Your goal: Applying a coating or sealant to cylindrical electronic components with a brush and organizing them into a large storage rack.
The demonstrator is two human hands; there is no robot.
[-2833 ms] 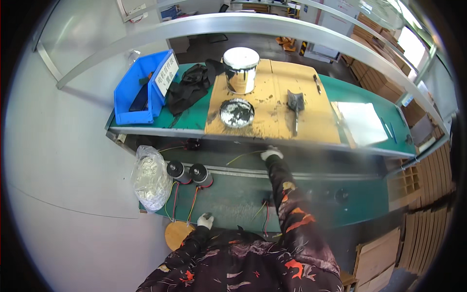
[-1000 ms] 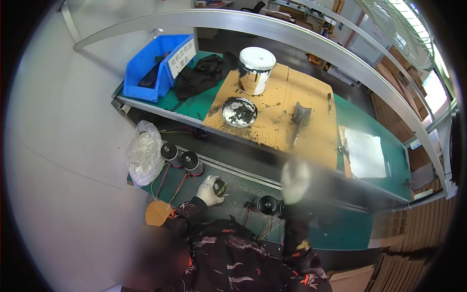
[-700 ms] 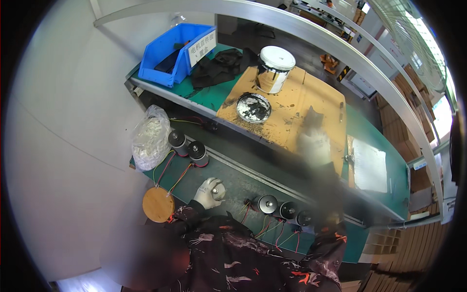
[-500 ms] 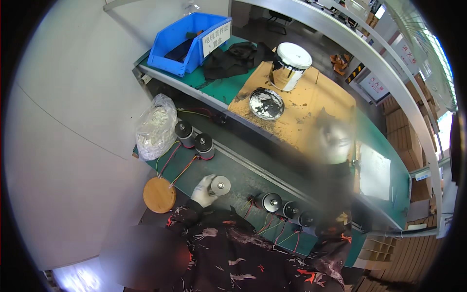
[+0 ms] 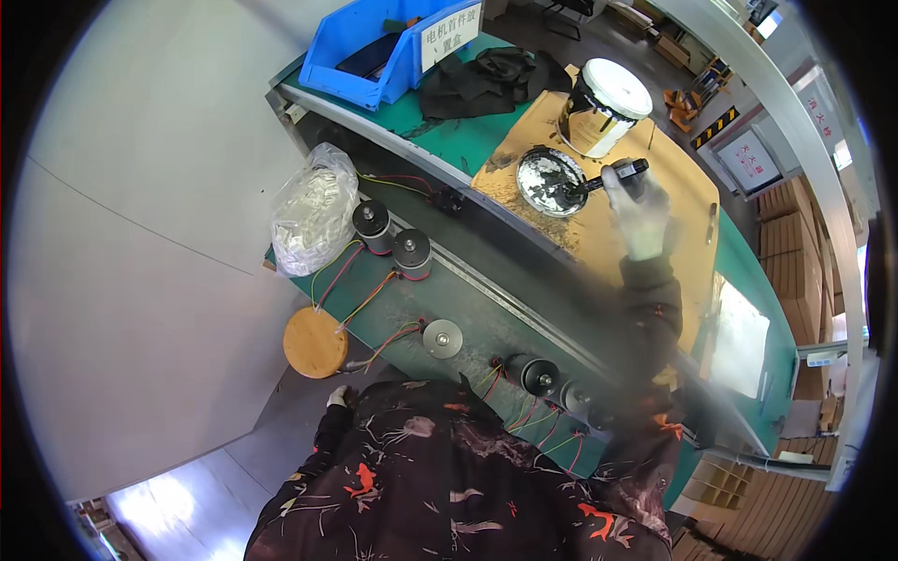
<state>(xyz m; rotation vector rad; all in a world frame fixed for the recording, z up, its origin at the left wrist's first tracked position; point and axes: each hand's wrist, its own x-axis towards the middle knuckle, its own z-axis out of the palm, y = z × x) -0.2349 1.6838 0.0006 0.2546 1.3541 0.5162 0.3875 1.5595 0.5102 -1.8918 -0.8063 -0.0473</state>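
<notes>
My right hand (image 5: pixel 642 215), in a white glove, grips a thick black-handled brush (image 5: pixel 610 178). The brush's far end rests in a round shallow dish (image 5: pixel 535 193) smeared with black paint. Beside the dish stands a white-lidded paint bucket (image 5: pixel 599 112) with black drips. My left hand (image 5: pixel 339 396), gloved too, hangs low by my side, off the bench edge; its fingers are too small and hidden to read. A silver-topped motor (image 5: pixel 442 339) stands alone on the green bench, its wires trailing left. More motors (image 5: pixel 538 376) stand to its right, partly behind my right arm.
At the left are two dark-topped motors (image 5: pixel 412 251), a clear bag of white pieces (image 5: pixel 316 217) and a round wooden stool (image 5: pixel 315 342). A blue bin (image 5: pixel 351 82) and black cloth (image 5: pixel 491 84) lie on the upper bench. Cardboard (image 5: pixel 673 192) lies under the dish.
My left hand has let go of the silver-topped motor and dropped back to my side. My right hand, blurred before, now has the brush in the paint dish. The view has shifted slightly.
</notes>
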